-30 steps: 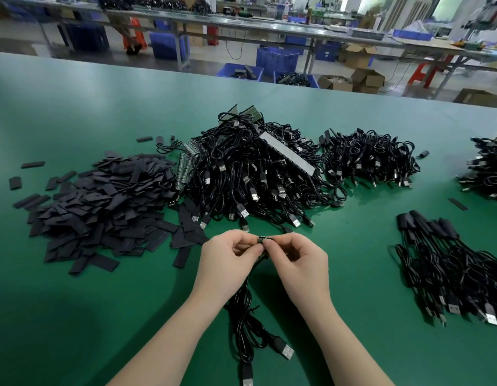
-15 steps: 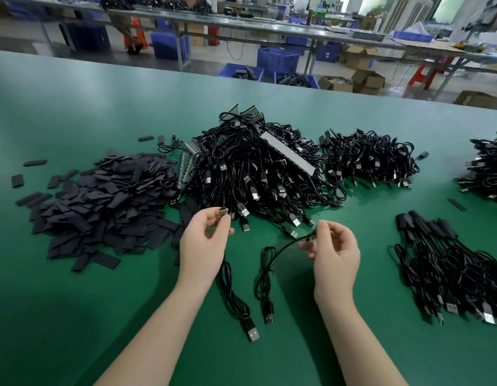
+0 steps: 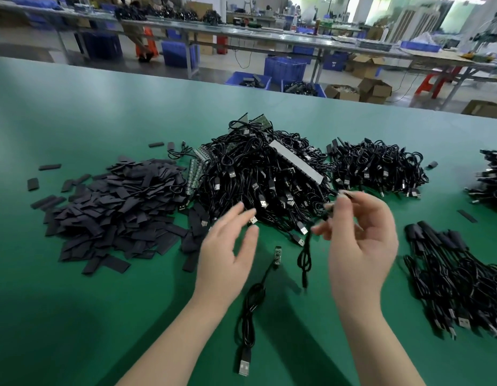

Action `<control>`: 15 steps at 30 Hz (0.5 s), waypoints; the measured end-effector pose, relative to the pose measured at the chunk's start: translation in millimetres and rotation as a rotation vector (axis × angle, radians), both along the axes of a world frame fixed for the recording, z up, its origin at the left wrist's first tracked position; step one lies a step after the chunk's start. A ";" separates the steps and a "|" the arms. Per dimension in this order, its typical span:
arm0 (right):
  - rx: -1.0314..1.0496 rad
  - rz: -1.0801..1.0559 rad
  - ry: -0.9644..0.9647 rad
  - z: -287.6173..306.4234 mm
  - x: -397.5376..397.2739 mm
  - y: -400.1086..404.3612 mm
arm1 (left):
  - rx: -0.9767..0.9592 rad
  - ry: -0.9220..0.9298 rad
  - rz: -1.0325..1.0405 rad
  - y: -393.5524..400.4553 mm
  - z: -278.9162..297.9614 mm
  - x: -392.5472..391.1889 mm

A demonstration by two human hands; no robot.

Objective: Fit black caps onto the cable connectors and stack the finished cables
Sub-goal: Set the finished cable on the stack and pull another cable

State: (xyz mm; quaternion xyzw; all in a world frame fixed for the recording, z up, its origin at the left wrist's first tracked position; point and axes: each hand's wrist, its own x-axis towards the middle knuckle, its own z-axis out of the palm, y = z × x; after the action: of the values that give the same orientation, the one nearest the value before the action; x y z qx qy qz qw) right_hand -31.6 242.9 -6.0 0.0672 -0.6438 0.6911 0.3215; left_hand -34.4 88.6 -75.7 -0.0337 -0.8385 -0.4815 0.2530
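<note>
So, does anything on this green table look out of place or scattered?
Yes, slightly. Several black caps lie loose on the table, apart from the main cap pile. One more stray cap lies far right, near the finished cables. Nothing looks damaged.

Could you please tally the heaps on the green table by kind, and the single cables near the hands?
Heaps of black caps: 1
Heaps of cables: 4
Single cables: 2, one lying, one held by the right hand
Total: 7
</note>
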 end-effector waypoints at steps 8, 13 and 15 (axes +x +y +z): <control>-0.392 0.294 -0.389 -2.7 -1.5 -36.4 | -0.129 0.714 0.293 -20.9 17.9 4.5; -0.146 0.223 -0.712 -54.5 9.9 -10.2 | -0.400 0.508 0.049 -3.9 16.1 8.2; 0.077 0.216 -0.741 -64.1 13.5 2.4 | -0.505 0.179 -0.162 6.8 10.2 10.5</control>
State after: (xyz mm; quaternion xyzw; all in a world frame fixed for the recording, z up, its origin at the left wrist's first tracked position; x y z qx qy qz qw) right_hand -18.1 245.3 -70.2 -0.1075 -0.7311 0.6737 -0.0105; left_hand -23.9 95.4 -65.5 -0.2050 -0.9007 -0.2710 0.2705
